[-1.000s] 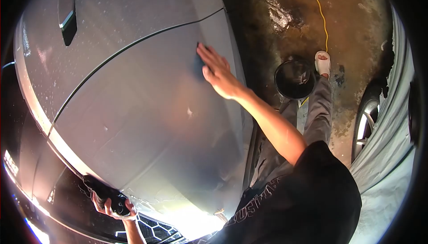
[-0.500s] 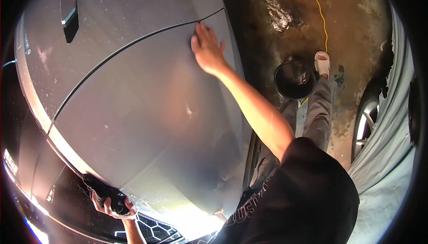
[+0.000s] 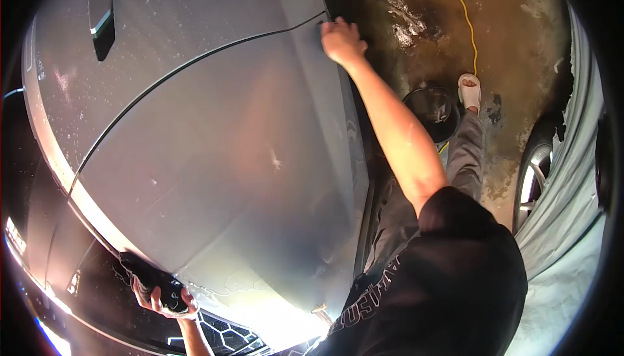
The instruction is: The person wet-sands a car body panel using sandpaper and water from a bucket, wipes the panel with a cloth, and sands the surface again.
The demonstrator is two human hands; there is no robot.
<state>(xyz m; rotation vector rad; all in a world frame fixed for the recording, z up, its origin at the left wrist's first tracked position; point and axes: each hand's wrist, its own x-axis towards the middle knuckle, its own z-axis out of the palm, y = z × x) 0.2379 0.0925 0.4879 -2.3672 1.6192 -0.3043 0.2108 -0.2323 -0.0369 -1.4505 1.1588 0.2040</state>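
Observation:
A large grey car panel [image 3: 214, 135] fills the left and middle of the view, crossed by a thin dark curved seam [image 3: 169, 78]. At the lower left, my left hand [image 3: 166, 304] is wrapped round a black, wet-looking object [image 3: 153, 282] against the panel's lower edge; its kind is unclear. White foam shows on that hand. My right hand [image 3: 343, 40] is reached out to the panel's far right edge, beside the seam's end. Its fingers are slightly bent and partly apart. A small dark patch shows at its fingertips, which I cannot make out.
A black bucket [image 3: 432, 114] stands on the wet brown floor [image 3: 513, 50], near my foot in a white sandal [image 3: 469, 91]. A yellow cord [image 3: 469, 24] runs along the floor. A grey sheet [image 3: 559, 219] hangs at the right by a wheel [image 3: 534, 177]. Bright glare covers the panel's lower edge.
My right hand has slid right and slightly up along the seam, from the panel's surface to its edge. My left hand and the black object have stayed in place.

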